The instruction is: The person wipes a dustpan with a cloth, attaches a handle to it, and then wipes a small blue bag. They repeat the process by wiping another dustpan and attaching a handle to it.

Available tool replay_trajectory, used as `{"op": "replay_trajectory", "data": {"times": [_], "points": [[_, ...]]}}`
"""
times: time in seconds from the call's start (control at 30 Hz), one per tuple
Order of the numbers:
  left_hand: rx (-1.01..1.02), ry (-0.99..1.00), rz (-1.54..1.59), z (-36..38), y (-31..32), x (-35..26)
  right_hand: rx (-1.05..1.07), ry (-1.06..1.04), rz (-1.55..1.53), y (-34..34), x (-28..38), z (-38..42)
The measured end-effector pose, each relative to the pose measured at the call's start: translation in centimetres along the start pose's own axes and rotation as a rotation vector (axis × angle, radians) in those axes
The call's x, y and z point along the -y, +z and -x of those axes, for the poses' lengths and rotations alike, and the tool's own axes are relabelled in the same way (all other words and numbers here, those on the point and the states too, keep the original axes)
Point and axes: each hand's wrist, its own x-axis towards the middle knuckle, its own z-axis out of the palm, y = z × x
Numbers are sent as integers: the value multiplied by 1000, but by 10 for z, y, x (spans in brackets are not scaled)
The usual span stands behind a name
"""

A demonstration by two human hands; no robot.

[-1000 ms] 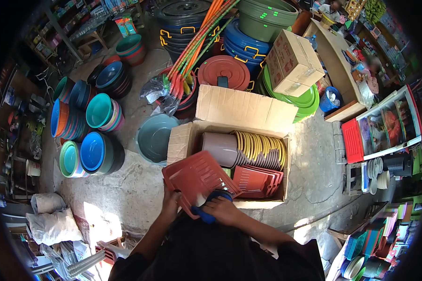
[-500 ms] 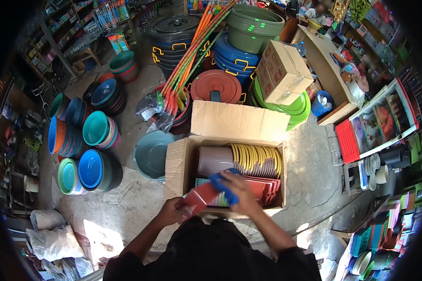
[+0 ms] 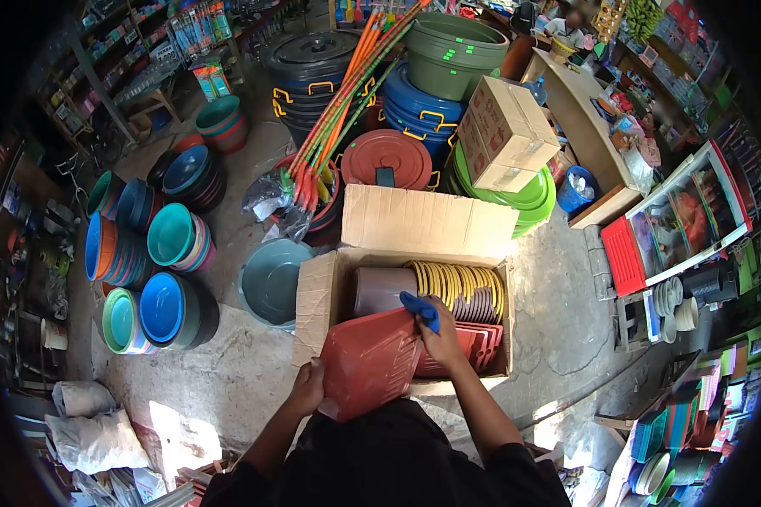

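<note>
Tray (image 3: 368, 363) in red plastic is being held at a tilt over the near left part of an open cardboard box (image 3: 431, 220), pretty much right in front of the person's dark top (image 3: 389, 460). Its left edge is gripped by the left hand (image 3: 307, 384), with that grip clamped on the plastic. A blue cloth (image 3: 418, 311) is pinched in the right hand (image 3: 440, 334), so that grip's closed too, right up at the tray's upper right corner. Whether the plastic is also pinched by those fingers can't be told from here.

Inside the box, a brown bucket (image 3: 385, 289) is laid on its side along the far part, with a row of yellow rims (image 3: 448, 287) lined up to its right. More red trays (image 3: 475, 342) are stacked nearer, partly covered by the right hand. The long far flap is folded open, and so is the left one.

Just left of the box, a grey basin (image 3: 275, 283) is sat on the concrete floor (image 3: 245, 384). Behind the box, a phone (image 3: 385, 177) is rested on a round red lid (image 3: 386, 156), and a sealed carton (image 3: 511, 131) is propped on a green lid (image 3: 524, 196), kinda tilted.
</note>
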Motion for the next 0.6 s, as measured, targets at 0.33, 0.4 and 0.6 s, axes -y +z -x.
{"op": "replay_trajectory", "data": {"times": [0.33, 0.4, 0.6], "points": [[-123, 85, 688, -56, 26, -25, 400, -323, 209, 67, 143, 3], [4, 25, 815, -54, 17, -50, 411, -336, 288, 74, 143, 9], [45, -88, 806, -89, 4, -27, 421, -342, 373, 80, 138, 48]]}}
